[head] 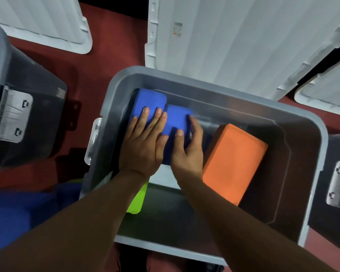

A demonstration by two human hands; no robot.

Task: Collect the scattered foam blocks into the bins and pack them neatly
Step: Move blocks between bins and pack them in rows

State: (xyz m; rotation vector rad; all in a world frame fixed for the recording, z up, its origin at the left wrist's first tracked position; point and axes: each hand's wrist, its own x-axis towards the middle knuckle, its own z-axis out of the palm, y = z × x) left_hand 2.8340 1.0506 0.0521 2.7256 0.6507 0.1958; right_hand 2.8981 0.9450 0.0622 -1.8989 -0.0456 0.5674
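- The fingers (144,117) of the left hand (141,142) lay straight and a little spread, pressed flat on the top of the first blue block (151,99); they clasped nothing.
- The right hand (187,150) had its thumb on the top of the second blue block (177,117) and its fingers (195,125) curled over that block's right edge, so that it gripped the block.
- The two blue blocks stood side by side and touching at the upper left inside of the grey bin (204,83), the first one against the bin's left wall.
- The hands themselves touched, the left thumb lying against the right thumb.
- The orange block (234,163) lay tilted in the same bin, just to the right of the right hand and apart from the blue pair.
- A lime-green block (136,201) showed in the lower left of the bin, partly hidden by the left forearm.
- Both bare forearms reached in from the bottom edge of the frame.
- Around the bin lay a red floor (106,46).
- A second grey bin (37,118) stood at the left edge, and part of a third (338,183) at the right edge.
- A white ribbed lid (243,46) lay above the middle bin, another lid (43,20) at the upper left, and a further one (326,91) at the right.
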